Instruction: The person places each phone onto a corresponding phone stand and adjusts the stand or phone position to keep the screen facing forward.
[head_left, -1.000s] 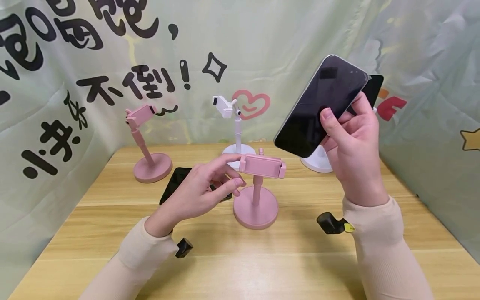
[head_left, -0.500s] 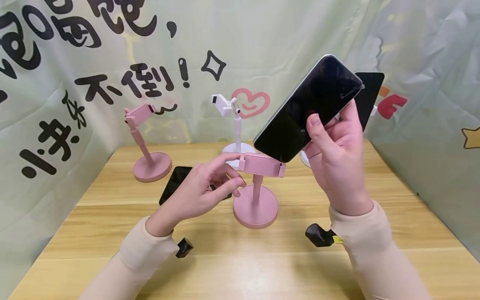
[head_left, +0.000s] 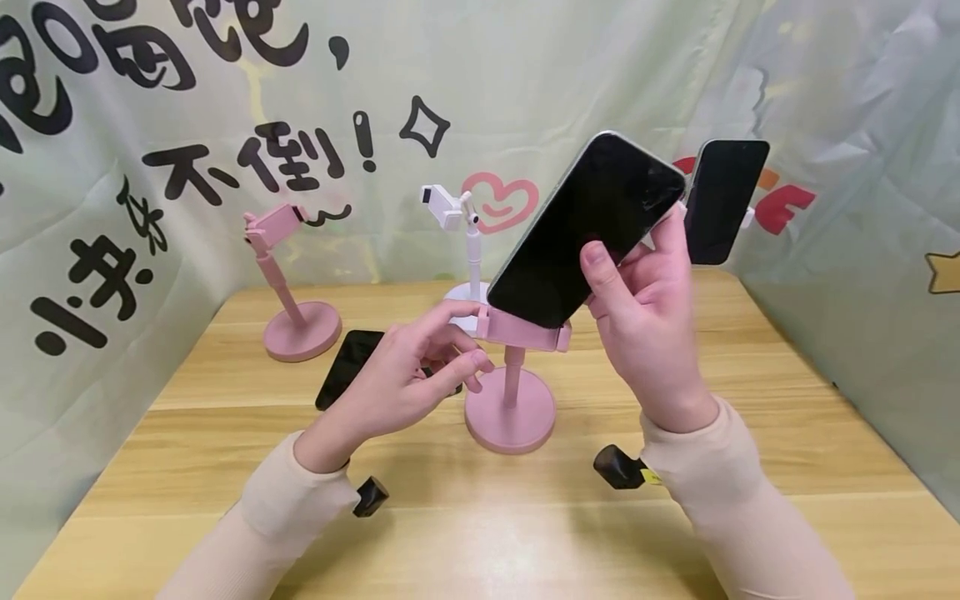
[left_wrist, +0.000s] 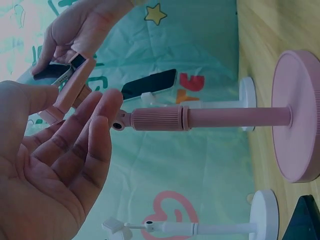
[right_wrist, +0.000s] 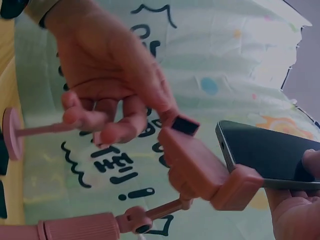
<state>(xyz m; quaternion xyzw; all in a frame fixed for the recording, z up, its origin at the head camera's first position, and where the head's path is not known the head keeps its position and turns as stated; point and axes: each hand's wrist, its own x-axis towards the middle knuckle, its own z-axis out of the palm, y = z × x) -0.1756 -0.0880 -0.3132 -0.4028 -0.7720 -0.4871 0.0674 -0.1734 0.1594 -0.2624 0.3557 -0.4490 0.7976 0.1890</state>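
Head view: a phone (head_left: 581, 229) is gripped in the right hand (head_left: 648, 312), the thumb laid on its dark screen, and is held tilted at the clamp (head_left: 517, 332) of the near pink stand (head_left: 510, 417). The clamp's left end is touched by the left hand (head_left: 408, 379), its fingers loosely bent and nothing grasped. A second phone (head_left: 347, 367) is seen lying on the surface (head_left: 517, 533), partly covered by that hand. A far pink stand (head_left: 303, 332) and a white stand (head_left: 474, 250) are set farther back; at the right, a third phone (head_left: 726, 204) is propped up.

Left wrist view: the left palm is shown half open. The third phone is carried by another white stand (left_wrist: 248, 90).

Right wrist view: the phone's corner is seen beside the clamp's other end; whether they are touching cannot be told.
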